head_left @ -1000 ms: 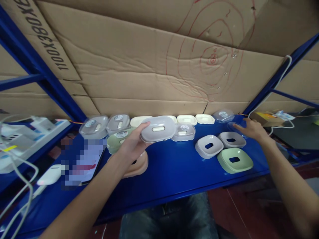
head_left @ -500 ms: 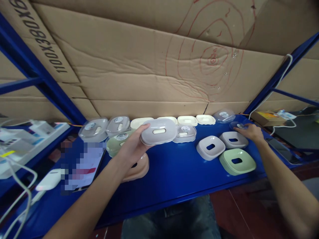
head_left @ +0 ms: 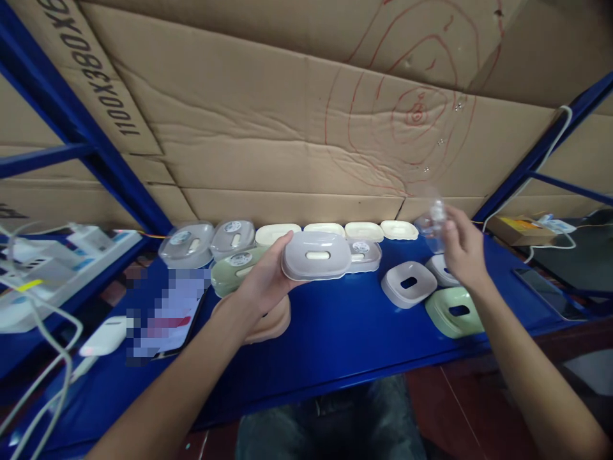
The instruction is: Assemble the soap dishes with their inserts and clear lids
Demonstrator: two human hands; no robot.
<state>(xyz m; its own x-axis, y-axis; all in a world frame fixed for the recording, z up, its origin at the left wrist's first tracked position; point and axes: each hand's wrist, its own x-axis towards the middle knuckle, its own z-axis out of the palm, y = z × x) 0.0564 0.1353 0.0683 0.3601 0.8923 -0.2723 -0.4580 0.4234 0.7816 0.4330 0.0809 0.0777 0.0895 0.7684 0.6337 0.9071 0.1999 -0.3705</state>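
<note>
Head view: both hands holding soap-box parts over the blue shelf (head_left: 335, 332).
Left hand (head_left: 261, 284) is gripping a grey box (head_left: 316, 255) from beneath, keeping it level; right hand (head_left: 462, 249) is pinching a clear lid (head_left: 433, 223), lifted above the grey and green trays (head_left: 454, 311).

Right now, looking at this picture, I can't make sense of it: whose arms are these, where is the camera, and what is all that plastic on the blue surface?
No machine here: these are a person's own two bare arms, filmed by a camera worn on the head, looking forward and down. The left hand holds a grey soap box above the blue shelf. The right hand has a clear lid in its grip, lifted off the shelf. On the shelf lie a grey tray and a green tray, each with a slot in the middle, a row of cream trays along the back, closed boxes with clear lids at the left, and a peach-coloured box under the left wrist. Cardboard forms the back wall.
</note>
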